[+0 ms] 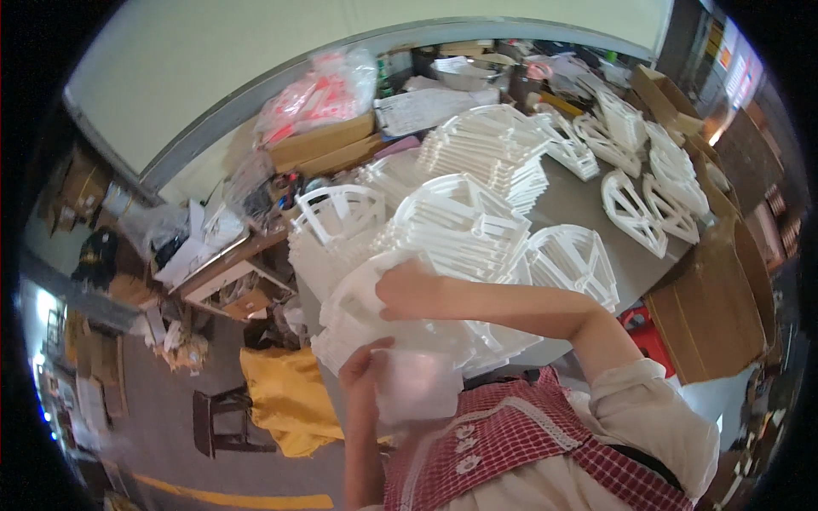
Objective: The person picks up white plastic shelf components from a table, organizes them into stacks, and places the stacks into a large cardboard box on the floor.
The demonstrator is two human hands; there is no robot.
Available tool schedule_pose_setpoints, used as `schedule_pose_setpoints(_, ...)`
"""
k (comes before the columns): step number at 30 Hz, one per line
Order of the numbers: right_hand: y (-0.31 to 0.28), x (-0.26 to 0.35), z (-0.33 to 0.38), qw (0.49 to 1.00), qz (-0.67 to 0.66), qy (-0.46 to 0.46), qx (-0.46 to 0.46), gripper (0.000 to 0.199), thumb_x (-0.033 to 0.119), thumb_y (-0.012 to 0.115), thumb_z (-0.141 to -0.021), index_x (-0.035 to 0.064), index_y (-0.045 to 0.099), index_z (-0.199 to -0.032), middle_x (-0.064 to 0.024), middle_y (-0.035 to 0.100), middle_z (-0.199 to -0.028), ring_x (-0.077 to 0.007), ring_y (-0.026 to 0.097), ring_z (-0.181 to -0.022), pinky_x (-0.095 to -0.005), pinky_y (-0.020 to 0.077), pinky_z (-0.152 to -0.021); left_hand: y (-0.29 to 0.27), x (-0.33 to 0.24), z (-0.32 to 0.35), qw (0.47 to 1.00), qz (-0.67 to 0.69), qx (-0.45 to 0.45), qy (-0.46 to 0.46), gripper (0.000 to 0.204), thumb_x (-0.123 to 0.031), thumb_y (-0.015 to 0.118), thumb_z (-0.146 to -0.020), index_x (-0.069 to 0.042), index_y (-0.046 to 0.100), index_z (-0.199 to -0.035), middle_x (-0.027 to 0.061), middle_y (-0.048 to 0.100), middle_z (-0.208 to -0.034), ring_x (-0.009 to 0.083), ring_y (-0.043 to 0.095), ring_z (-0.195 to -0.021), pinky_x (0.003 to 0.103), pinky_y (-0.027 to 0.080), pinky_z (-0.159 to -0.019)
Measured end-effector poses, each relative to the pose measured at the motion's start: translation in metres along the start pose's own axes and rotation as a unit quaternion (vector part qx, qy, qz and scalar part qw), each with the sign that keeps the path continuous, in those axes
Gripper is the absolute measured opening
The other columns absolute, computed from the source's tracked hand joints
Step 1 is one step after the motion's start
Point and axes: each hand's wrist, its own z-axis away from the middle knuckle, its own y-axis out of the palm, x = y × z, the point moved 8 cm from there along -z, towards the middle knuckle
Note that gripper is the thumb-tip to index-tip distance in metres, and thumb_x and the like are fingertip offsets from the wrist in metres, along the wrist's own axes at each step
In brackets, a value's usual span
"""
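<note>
My left hand (365, 364) is closed on the edge of a translucent plastic sheet (417, 385), which hangs in front of my apron at the table's near edge. Farther in, my right hand (405, 289) reaches across from the right, its fingers curled down against a pile of whitish translucent pieces (345, 311). What those fingers grip, if anything, is hidden. Just beyond it, white fan-shaped plastic frames (460, 226) are stacked. One more fan-shaped frame (341, 213) lies to the left, and another stack (573, 260) sits right of my forearm.
Tall stacks of white frames (486, 145) fill the table's far side, with loose frames (635, 213) at the right. An open cardboard box (711, 298) borders the right edge. A dark stool (226, 422) and yellow cloth (290, 396) stand lower left. Bagged pink items (324, 94) lie at the back.
</note>
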Motion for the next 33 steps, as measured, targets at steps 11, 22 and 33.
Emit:
schedule_pose_setpoints(11,-0.104,-0.208,0.205,0.904,-0.070,0.391,-0.159,0.045,0.051,0.069,-0.075,0.0067,0.067,-0.074,-0.0124,0.066,-0.072,-0.0297,0.063,-0.070,-0.0404,0.0485,-0.064,-0.055,0.007,0.015,0.976,0.169,-0.140,0.008,0.015,-0.012,0.054,-0.094,-0.001,0.060,-0.100,0.0027,0.059,-0.089,0.0116,0.056,-0.084,0.026,0.045,-0.076)
schedule_pose_setpoints(22,0.021,-0.295,0.317,0.860,0.076,0.501,0.063,0.048,0.051,0.071,-0.071,0.0059,0.072,-0.089,-0.0160,0.069,-0.095,-0.0314,0.066,-0.093,-0.0430,0.0509,-0.081,-0.013,0.003,-0.011,0.994,0.100,-0.049,-0.011,0.025,-0.018,0.054,-0.097,0.003,0.061,-0.107,0.0025,0.060,-0.093,0.0103,0.056,-0.083,0.024,0.045,-0.075)
schedule_pose_setpoints(33,-0.097,-0.082,0.149,0.960,-0.125,0.123,-0.219,0.021,0.021,0.067,-0.083,0.0048,0.059,-0.093,-0.0125,0.064,-0.086,-0.0334,0.064,-0.083,-0.0445,0.0503,-0.071,0.001,-0.016,0.003,0.994,-0.077,-0.061,0.046,0.014,-0.016,0.056,-0.097,-0.004,0.056,-0.089,-0.0029,0.055,-0.076,0.0048,0.050,-0.069,0.021,0.042,-0.064)
